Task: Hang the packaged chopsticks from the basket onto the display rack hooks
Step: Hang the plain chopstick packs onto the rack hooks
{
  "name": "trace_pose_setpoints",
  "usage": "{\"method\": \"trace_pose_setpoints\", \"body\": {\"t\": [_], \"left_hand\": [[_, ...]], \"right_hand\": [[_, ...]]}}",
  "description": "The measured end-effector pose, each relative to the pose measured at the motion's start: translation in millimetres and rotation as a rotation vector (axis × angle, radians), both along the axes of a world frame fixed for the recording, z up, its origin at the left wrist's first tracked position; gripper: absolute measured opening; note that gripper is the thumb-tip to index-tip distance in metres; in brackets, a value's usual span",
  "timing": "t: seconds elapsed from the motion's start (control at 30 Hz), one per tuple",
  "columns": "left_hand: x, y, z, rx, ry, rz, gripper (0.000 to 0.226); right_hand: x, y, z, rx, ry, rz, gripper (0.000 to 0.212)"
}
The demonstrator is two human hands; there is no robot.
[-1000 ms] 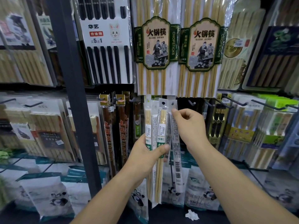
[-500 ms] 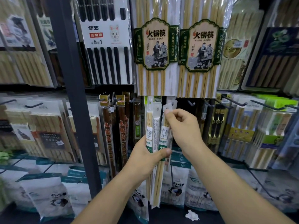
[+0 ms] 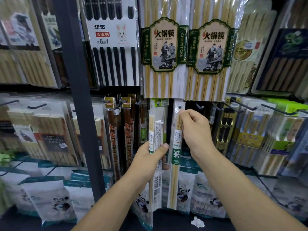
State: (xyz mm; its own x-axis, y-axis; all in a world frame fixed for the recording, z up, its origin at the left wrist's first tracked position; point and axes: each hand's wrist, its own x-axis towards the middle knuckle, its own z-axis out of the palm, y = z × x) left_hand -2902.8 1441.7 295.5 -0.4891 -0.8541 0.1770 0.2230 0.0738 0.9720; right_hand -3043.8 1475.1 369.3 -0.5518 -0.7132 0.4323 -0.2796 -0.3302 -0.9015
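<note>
My right hand (image 3: 195, 130) pinches the top of one pack (image 3: 176, 157), which hangs upright with its hole right at the hook (image 3: 179, 107), just above my fingertips. I can't tell if the tip is through. My left hand (image 3: 150, 162) grips the spare packs (image 3: 156, 127), upright, just to the left.

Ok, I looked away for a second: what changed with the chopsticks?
The right hand pulled one packet rightward out of the bundle and brought its hole to the tip of a hook, pinching its top. The left hand still grips the rest, in place.
</note>
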Motion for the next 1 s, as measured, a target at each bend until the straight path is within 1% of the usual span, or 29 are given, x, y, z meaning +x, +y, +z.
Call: {"method": "trace_pose_setpoints", "body": {"t": [0.17,0.3,0.43,0.5,0.6,0.67,0.73,0.8,0.87,0.93,1.0], "left_hand": [[1,-3,-2,-0.005,0.010,0.000,0.010],[2,-3,0,-0.015,0.009,-0.004,0.014],[3,-2,2,-0.051,0.019,0.002,0.011],[4,0,3,-0.059,0.027,0.000,0.014],[4,2,3,-0.049,0.041,-0.006,0.018],[5,3,3,-0.062,0.035,-0.016,0.019],[4,4,3,-0.068,0.042,-0.034,0.024],[3,6,5,-0.072,0.063,-0.051,0.026],[1,8,6,-0.068,0.091,-0.072,0.024],[0,8,5,-0.058,0.098,-0.082,0.021],[-1,7,5,-0.059,0.107,-0.079,0.024]], "right_hand": [[-1,-4,3,-0.007,-0.002,-0.040,0.042],[-4,-9,4,0.017,-0.032,-0.049,0.041],[-8,-8,-3,0.056,0.054,-0.106,0.049],[-9,-7,-7,0.059,0.100,-0.145,0.044],[-10,-5,-14,0.044,0.106,-0.206,0.032],[-8,-1,-18,0.022,0.111,-0.237,0.028],[-4,5,-19,-0.016,0.131,-0.197,0.025],[3,9,-19,-0.040,0.164,-0.084,0.018],[9,11,-17,-0.019,0.193,0.004,0.012],[10,11,-15,0.006,0.205,0.032,0.013],[8,10,-14,0.013,0.181,0.046,0.015]]}}
